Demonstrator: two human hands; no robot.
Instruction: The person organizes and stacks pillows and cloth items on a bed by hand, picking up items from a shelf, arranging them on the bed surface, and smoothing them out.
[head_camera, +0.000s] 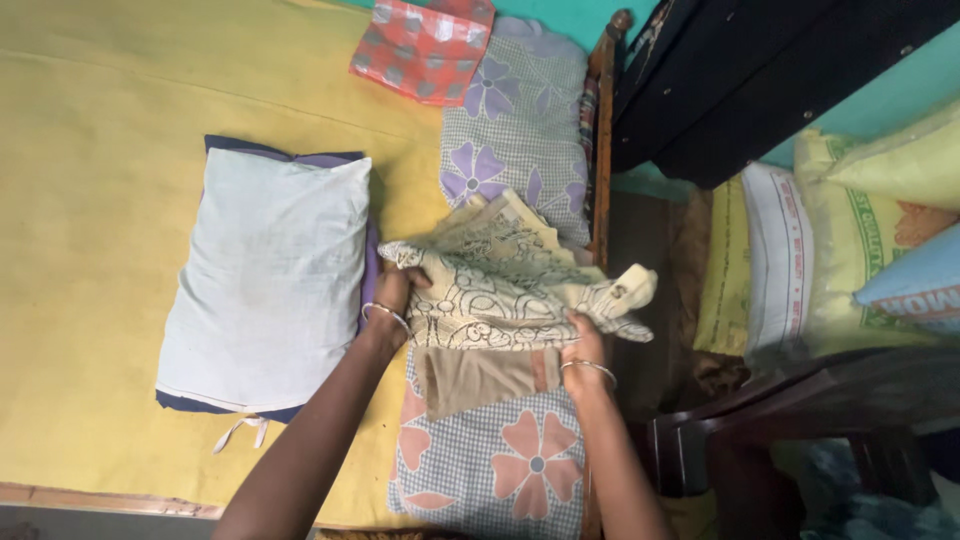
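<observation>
Low in the frame, two forearms reach up. The left hand (392, 296) pinches the patterned cream cloth (500, 285) at its left end; the right hand (585, 345) grips its lower right edge. The cloth's long axis runs left-right at centre, over a flowered checked sheet (510, 455).

The left hand (395, 295) has its fingertips tucked under the patterned cloth (500, 285), and the right hand (585, 345) hides its fingers in the folds. Both forearms run off the bottom edge. The red checked cloth (425, 45) is cut by the top edge, and the sacks (860, 240) by the right.
</observation>
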